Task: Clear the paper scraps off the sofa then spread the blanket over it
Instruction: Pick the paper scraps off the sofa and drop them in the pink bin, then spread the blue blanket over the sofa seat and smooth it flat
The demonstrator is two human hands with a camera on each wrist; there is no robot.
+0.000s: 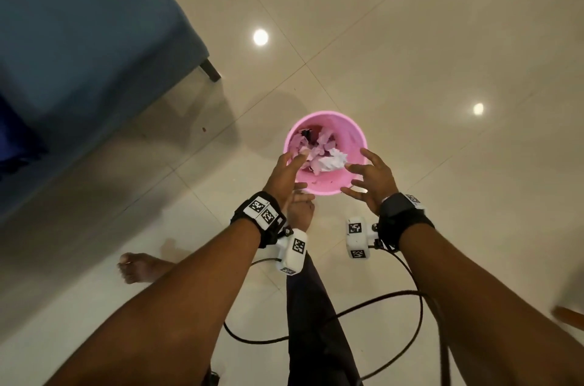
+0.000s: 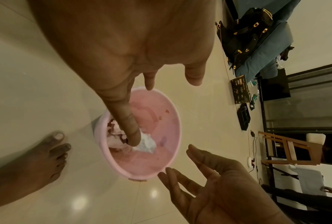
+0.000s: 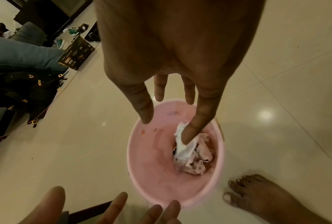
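A pink bin point(image 1: 354, 132) stands on the tiled floor and holds several crumpled paper scraps point(image 1: 316, 148), with a white crumpled piece point(image 1: 333, 162) uppermost. My left hand point(image 1: 290, 164) hovers over the bin's left rim with its fingers spread and nothing in it. Over the right rim my right hand point(image 1: 363, 175) is likewise spread and empty. The left wrist view shows the bin point(image 2: 161, 121), the white piece point(image 2: 147, 144) and my right hand point(image 2: 209, 174). The right wrist view shows the bin point(image 3: 151, 151) and the white piece point(image 3: 184, 148). The blue sofa point(image 1: 79, 38) is at upper left.
A darker blue cloth point(image 1: 15, 132) lies at the sofa's left edge. My bare feet point(image 1: 142, 267) stand next to the bin and black cables point(image 1: 379, 309) trail behind. A black backpack point(image 3: 21, 91), a dark box point(image 3: 75, 54) and a wooden chair point(image 2: 289, 150) sit farther off.
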